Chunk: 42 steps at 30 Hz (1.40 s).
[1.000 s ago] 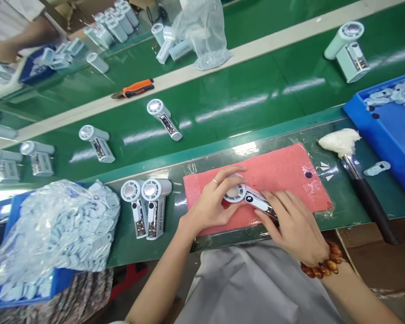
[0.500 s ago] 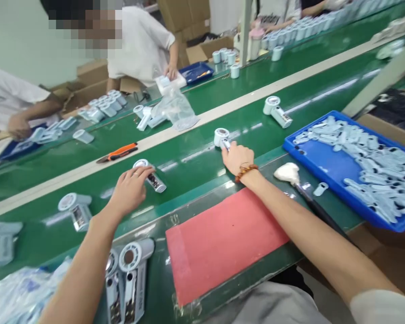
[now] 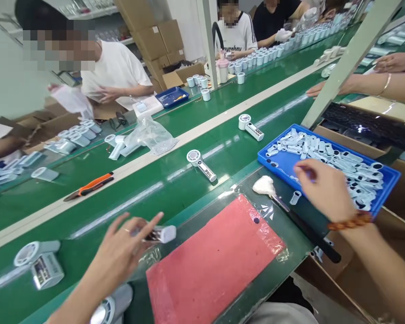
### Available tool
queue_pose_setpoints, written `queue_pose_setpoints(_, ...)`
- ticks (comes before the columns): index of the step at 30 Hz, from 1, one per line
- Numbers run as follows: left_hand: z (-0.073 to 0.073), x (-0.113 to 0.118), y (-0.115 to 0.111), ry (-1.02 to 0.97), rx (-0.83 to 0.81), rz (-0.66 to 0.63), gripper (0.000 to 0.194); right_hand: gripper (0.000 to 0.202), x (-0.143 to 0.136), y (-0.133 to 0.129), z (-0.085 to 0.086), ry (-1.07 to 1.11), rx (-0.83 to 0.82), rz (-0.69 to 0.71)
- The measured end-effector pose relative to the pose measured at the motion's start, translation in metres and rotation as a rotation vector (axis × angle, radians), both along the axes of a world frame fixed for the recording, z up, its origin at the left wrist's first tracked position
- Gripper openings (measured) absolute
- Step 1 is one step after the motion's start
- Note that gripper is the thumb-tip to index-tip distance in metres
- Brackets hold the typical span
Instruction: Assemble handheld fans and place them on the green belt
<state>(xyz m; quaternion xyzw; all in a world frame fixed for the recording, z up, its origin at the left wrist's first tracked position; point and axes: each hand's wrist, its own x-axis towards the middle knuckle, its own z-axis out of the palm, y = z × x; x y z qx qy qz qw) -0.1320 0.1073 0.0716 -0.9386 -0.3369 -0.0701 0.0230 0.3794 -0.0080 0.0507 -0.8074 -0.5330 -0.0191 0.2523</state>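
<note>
A light blue handheld fan (image 3: 165, 234) is in my left hand (image 3: 121, 252), just above the belt's near edge. My fingers wrap round its body and hide most of it. My right hand (image 3: 327, 193) is over the front edge of a blue tray (image 3: 273, 168) that holds many small light blue cover pieces (image 3: 344, 166). Its fingers are curled together, and whatever they may hold is hidden. Another handheld fan (image 3: 202, 166) lies on the green belt, and a further fan (image 3: 251, 127) rests beyond it. One loose cover piece (image 3: 295, 197) lies beside the tray.
A red mat (image 3: 212, 265) lies before me. Right of it rests a black-handled tool (image 3: 303, 225) with a white wrapped end. Orange pliers (image 3: 89, 185) lie on the belt's divider strip. A metal post (image 3: 351, 58) rises behind the tray. Co-workers sit across the belt.
My left hand has taken a fan off the belt and brought it nearer. My right hand has left the fan on the belt and moved right, over the blue tray.
</note>
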Motion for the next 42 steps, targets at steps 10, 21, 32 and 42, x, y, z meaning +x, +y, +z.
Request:
queue_pose_setpoints(10, -0.023, 0.144, -0.116, 0.073, -0.174, -0.164, 0.049, 0.073, 0.077, -0.052, -0.022, -0.036, -0.013, -0.048)
queue_pose_setpoints(21, -0.004, 0.162, -0.179, -0.751, -0.533, 0.242, 0.027, 0.005, -0.149, -0.099, 0.021, 0.784, 0.23, 0.516)
queue_pose_setpoints(32, 0.007, 0.146, -0.173, -0.762, -0.56, 0.388, 0.006, 0.014, -0.188, -0.1, -0.006, 0.603, 0.088, 0.55)
queue_pose_setpoints(42, -0.031, 0.108, -0.158, -0.608, -0.468, 0.223, 0.039, 0.015, -0.167, -0.063, 0.005, 0.136, 0.136, 0.89)
